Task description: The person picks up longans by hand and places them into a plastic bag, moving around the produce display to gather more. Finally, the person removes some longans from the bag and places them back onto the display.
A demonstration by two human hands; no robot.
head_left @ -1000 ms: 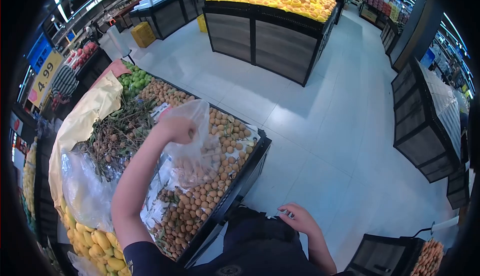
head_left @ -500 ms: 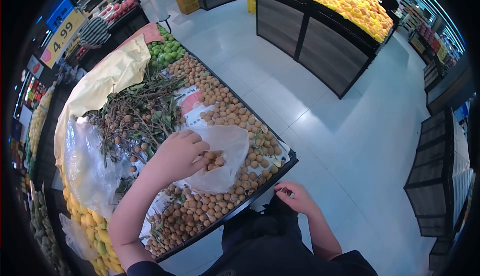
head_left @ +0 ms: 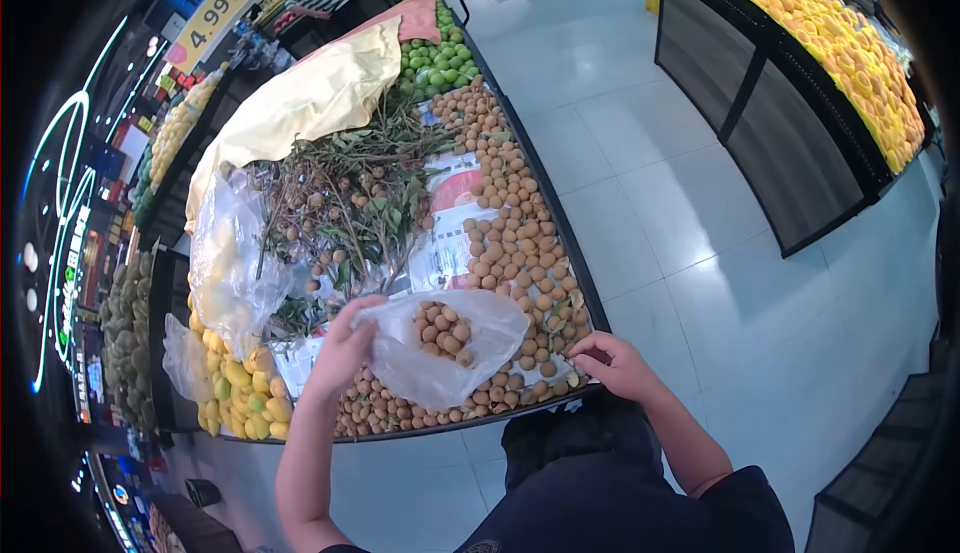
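A clear plastic bag (head_left: 495, 328) lies spread on the fruit stand, its mouth gaping, with several longans (head_left: 442, 333) inside. My left hand (head_left: 348, 341) is closed on the bag's left edge. At the stand's front right corner, my right hand (head_left: 612, 365) has its fingers curled together beside loose longans (head_left: 548, 341); whether anything is between them is hidden. More loose longans (head_left: 510, 193) run along the stand's right side. Behind the bag is a heap of longan twigs and leaves (head_left: 345, 198).
Yellow mangoes (head_left: 245, 393) sit at the front left, beside crumpled clear plastic (head_left: 228, 263). A cream cloth (head_left: 300, 103) covers the stand's left back, near green fruit (head_left: 437, 65). Across the tiled aisle (head_left: 640, 193) stands a display of orange-yellow fruit (head_left: 840, 43). A black rim (head_left: 560, 223) edges the stand.
My left hand has drawn back from the longans in the bag to its left edge. My right hand has moved up to the stand's corner. The view has turned left.
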